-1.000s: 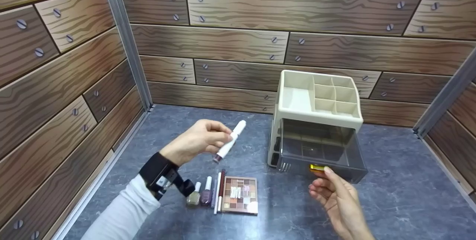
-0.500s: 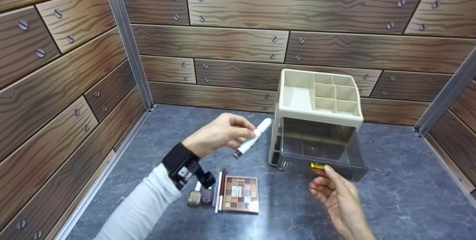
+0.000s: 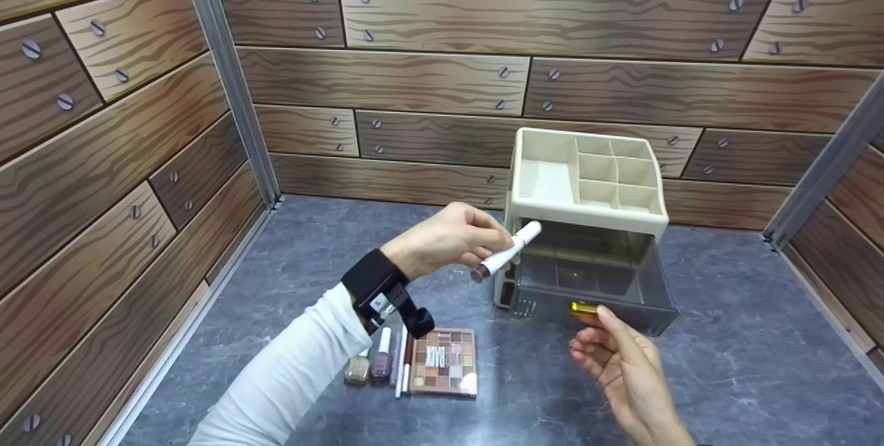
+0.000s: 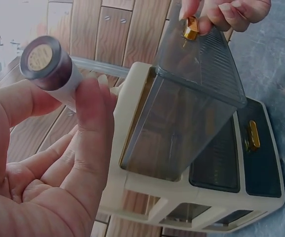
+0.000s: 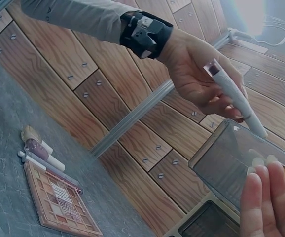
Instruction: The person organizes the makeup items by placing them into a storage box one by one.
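Note:
Between thumb and fingers, my left hand (image 3: 452,242) pinches a slim white cosmetic tube (image 3: 507,251) with a dark plum end. It holds the tube aslant at the left front corner of the pulled-out clear grey drawer (image 3: 601,297). In the left wrist view, the tube's round end label (image 4: 40,58) faces the camera. My right hand (image 3: 632,370) pinches the drawer's gold handle (image 3: 584,308), thumb on top and the other fingers curled below. The drawer juts from the upper part of a cream organizer (image 3: 587,210). No items show inside it.
Left of the organizer, an eyeshadow palette (image 3: 443,363) lies on the grey marbled table (image 3: 318,225). Beside it are slim pencils (image 3: 402,366), a purple nail polish bottle (image 3: 381,366) and an olive one (image 3: 357,370). Wood-patterned walls (image 3: 387,80) enclose the table.
My left hand has carried the white tube rightward, from above the table to the drawer's left side. The right hand stays on the handle, and the drawer stays pulled out.

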Demonstrator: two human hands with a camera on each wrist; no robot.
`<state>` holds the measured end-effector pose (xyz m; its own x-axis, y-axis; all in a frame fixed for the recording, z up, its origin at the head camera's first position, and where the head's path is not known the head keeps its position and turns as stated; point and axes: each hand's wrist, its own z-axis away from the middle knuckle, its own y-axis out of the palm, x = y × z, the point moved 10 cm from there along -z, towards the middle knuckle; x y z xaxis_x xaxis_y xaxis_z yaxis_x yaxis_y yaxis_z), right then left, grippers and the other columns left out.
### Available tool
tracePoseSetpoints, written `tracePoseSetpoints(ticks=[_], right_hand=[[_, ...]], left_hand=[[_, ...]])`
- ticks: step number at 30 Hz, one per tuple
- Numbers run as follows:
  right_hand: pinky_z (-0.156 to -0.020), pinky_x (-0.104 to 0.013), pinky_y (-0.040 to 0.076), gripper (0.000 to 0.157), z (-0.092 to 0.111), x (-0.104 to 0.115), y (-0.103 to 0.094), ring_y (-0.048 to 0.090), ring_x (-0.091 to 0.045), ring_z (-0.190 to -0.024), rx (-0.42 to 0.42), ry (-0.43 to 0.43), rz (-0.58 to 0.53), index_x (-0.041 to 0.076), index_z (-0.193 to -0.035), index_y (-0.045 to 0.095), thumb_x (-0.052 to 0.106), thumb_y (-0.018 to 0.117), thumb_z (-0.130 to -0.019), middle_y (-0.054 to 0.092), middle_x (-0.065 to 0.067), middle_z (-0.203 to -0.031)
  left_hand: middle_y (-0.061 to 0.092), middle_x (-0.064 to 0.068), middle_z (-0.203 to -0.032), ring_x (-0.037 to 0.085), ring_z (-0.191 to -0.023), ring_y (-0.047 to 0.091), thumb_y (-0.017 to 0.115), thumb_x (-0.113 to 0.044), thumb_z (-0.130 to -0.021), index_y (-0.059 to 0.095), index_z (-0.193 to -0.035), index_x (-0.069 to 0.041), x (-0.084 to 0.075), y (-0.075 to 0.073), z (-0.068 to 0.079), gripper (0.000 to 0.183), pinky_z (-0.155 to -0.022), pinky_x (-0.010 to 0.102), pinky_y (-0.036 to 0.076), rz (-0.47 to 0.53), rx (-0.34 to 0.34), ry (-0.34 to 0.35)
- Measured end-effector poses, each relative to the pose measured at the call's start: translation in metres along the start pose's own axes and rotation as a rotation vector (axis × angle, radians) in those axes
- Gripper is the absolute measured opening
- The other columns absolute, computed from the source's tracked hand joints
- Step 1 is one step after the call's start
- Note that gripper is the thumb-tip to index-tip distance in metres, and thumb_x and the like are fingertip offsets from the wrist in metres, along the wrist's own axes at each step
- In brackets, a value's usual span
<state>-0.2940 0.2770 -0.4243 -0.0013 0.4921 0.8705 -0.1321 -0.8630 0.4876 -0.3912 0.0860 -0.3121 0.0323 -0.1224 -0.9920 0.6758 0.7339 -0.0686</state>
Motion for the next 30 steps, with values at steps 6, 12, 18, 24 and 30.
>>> tracePoseSetpoints(ticks=[6,12,18,24,30], right_hand=[[-0.066,-0.026,0.058,0.027,0.001,0.001,0.000,0.069,-0.015,-0.069,0.000,-0.003,-0.001,0.009,-0.091,0.072,0.030,0.056,-0.097,0.069,-0.001,-0.073],[-0.067,-0.027,0.058,0.028,0.001,0.001,0.004,0.069,-0.015,-0.070,0.037,-0.010,-0.012,0.008,-0.094,0.072,0.028,0.053,-0.098,0.069,-0.001,-0.074],[-0.067,-0.026,0.058,0.027,0.001,0.000,0.000,0.069,-0.014,-0.070,0.001,-0.004,0.015,0.010,-0.092,0.073,0.030,0.055,-0.097,0.069,-0.001,-0.073],[-0.069,-0.026,0.058,0.027,0.002,-0.001,-0.003,0.069,-0.014,-0.071,-0.015,0.003,0.029,0.010,-0.093,0.071,0.031,0.055,-0.097,0.068,0.000,-0.074],[-0.070,-0.027,0.058,0.028,0.001,-0.002,-0.004,0.069,-0.013,-0.072,-0.037,0.019,0.038,0.011,-0.092,0.072,0.034,0.056,-0.096,0.068,0.000,-0.074]], left_hand=[[0.070,0.017,-0.102,0.039,-0.100,0.064,0.066,-0.012,-0.088,0.071,-0.101,-0.004,-0.008,0.012,-0.012,0.016,-0.063,0.028,0.057,-0.038,0.025,0.025],[0.071,0.013,-0.095,0.021,-0.079,0.066,0.070,-0.014,-0.085,0.073,-0.096,-0.008,-0.011,0.019,-0.026,0.013,-0.057,0.026,0.055,-0.138,-0.005,0.022],[0.072,0.007,-0.085,0.013,-0.069,0.062,0.071,-0.012,-0.084,0.074,-0.095,-0.009,-0.016,0.026,-0.038,0.011,-0.055,0.021,0.052,-0.239,-0.025,0.038],[0.070,0.003,-0.080,0.010,-0.065,0.058,0.071,-0.011,-0.084,0.074,-0.094,-0.010,-0.022,0.038,-0.048,0.011,-0.054,0.020,0.049,-0.309,0.010,0.064],[0.070,0.002,-0.079,0.009,-0.062,0.056,0.072,-0.011,-0.084,0.073,-0.093,-0.010,-0.024,0.046,-0.054,0.009,-0.052,0.021,0.047,-0.357,0.032,0.069]])
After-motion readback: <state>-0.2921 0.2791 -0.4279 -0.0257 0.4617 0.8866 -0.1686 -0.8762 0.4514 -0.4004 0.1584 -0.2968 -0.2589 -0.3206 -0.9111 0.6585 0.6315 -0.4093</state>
